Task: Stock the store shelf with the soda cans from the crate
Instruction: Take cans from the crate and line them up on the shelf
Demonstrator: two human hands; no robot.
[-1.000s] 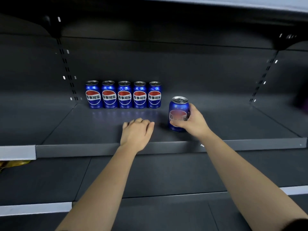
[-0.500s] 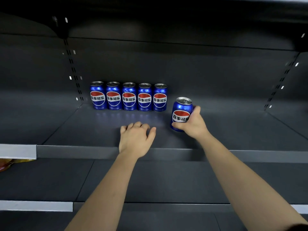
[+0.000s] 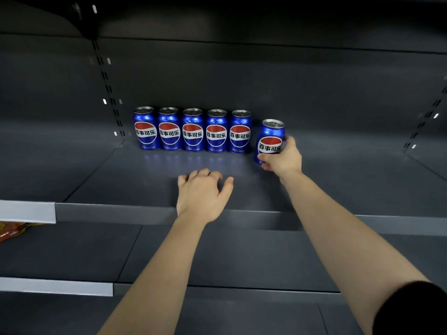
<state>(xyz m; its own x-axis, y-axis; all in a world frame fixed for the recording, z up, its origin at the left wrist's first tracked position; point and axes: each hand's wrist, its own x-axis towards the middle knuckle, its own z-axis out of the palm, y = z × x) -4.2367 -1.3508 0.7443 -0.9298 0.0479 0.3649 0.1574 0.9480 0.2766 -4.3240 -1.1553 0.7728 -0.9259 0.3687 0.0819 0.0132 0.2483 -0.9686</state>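
Observation:
Several blue soda cans [image 3: 192,129] stand in a row at the back of the dark shelf [image 3: 116,210]. My right hand [image 3: 283,158] grips one more blue soda can [image 3: 269,139], tilted slightly, just right of the row's last can and a little in front of it. My left hand [image 3: 203,193] rests palm down on the shelf near its front edge, fingers loosely bent and holding nothing. The crate is out of view.
The shelf's back wall has slotted uprights [image 3: 108,88] left and right. A white price strip [image 3: 26,211] runs along the front edge at left, with an orange packet [image 3: 12,232] beneath it. Lower dark shelves [image 3: 72,252] lie below my arms.
My right hand has carried the can back and toward the row's right end, turning its logo to face me. My left hand has stayed on the shelf front.

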